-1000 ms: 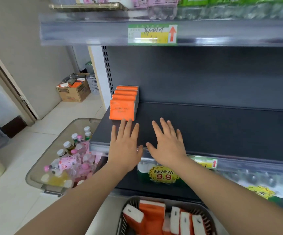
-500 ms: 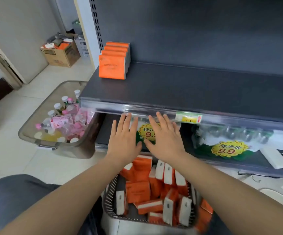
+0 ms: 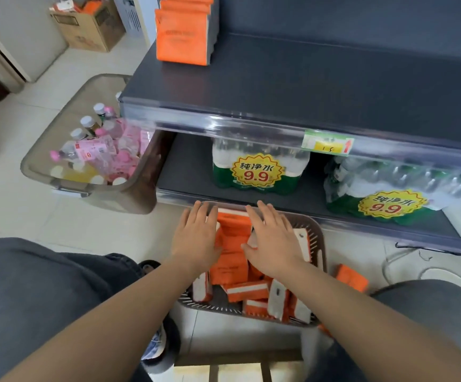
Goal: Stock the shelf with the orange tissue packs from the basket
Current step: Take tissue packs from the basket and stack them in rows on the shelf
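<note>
Dark grey shelf (image 3: 306, 84), left rear: row of orange tissue packs (image 3: 182, 37) standing upright. On the floor below, a slotted basket (image 3: 215, 306) holds a jumble of loose orange packs (image 3: 232, 268). Left hand (image 3: 196, 238) and right hand (image 3: 273, 241) are side by side over the basket, palms down, fingers straight and spread, gripping nothing; contact with the packs not discernible. A stray pack (image 3: 352, 277) lies on the floor just right of the basket. Lower tier: bottled water multipacks (image 3: 257, 172). Clear bin (image 3: 138, 194) of drink bottles at left.

Two yellow starburst stickers (image 3: 257, 172) are showing "纯净水 9.9" on green shrink-wrapped water-bottle packs (image 3: 297, 179); a green-and-yellow shelf-edge tag (image 3: 327, 143) is showing "15" and a red arrow.
</note>
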Demonstrator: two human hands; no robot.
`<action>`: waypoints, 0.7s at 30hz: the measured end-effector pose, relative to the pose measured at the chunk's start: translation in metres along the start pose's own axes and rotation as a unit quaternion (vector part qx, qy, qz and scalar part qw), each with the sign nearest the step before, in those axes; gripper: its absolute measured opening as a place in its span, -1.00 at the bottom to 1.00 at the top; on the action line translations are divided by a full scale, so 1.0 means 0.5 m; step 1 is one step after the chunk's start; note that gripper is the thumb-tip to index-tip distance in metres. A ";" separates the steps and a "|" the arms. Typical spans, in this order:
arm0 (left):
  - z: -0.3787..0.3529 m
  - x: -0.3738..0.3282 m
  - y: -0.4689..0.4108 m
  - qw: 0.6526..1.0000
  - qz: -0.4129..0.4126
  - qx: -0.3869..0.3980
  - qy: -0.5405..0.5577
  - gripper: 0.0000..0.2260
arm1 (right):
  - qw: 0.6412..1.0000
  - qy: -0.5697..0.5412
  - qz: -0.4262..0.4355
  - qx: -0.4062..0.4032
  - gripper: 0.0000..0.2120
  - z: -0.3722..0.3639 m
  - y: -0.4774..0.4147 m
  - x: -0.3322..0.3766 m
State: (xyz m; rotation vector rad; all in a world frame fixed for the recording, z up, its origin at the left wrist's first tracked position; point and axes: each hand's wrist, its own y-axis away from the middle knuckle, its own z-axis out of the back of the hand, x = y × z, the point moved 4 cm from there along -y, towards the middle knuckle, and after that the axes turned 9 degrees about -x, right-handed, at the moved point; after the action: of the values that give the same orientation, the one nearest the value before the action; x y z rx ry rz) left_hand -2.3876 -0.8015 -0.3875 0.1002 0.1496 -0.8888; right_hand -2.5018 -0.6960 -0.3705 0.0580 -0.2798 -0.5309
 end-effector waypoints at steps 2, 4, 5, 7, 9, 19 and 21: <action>-0.023 0.015 0.001 1.000 0.006 0.022 -0.002 -0.28 | 1.000 -0.004 -0.009 0.014 -0.26 -0.027 0.001 -0.005; -0.046 0.031 -0.001 0.999 0.016 0.041 -0.007 -0.25 | 0.999 -0.006 -0.015 0.029 -0.26 -0.052 -0.001 -0.010; -0.057 0.037 -0.002 0.999 0.019 0.047 -0.008 -0.26 | 0.999 -0.008 -0.019 0.036 -0.26 -0.064 -0.003 -0.014; -0.077 0.047 -0.007 0.998 0.023 0.056 -0.006 -0.30 | 0.998 -0.013 -0.030 0.046 -0.25 -0.085 -0.010 -0.020; -0.092 0.055 -0.015 0.998 0.031 0.057 0.007 -0.34 | 0.997 -0.021 -0.047 0.053 -0.24 -0.105 -0.020 -0.027; -0.156 0.071 -0.087 0.993 -0.038 0.100 -0.053 -0.33 | 0.993 -0.049 -0.095 0.046 -0.27 -0.173 -0.118 -0.055; -0.166 0.080 -0.098 0.992 -0.047 0.099 -0.059 -0.38 | 0.994 -0.047 -0.093 0.040 -0.30 -0.182 -0.134 -0.056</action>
State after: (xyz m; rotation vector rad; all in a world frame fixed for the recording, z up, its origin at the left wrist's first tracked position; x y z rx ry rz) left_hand -2.4085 -0.8505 -0.4771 0.2271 -0.0450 -0.9991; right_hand -2.5325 -0.7409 -0.4733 0.1374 -0.3908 -0.7091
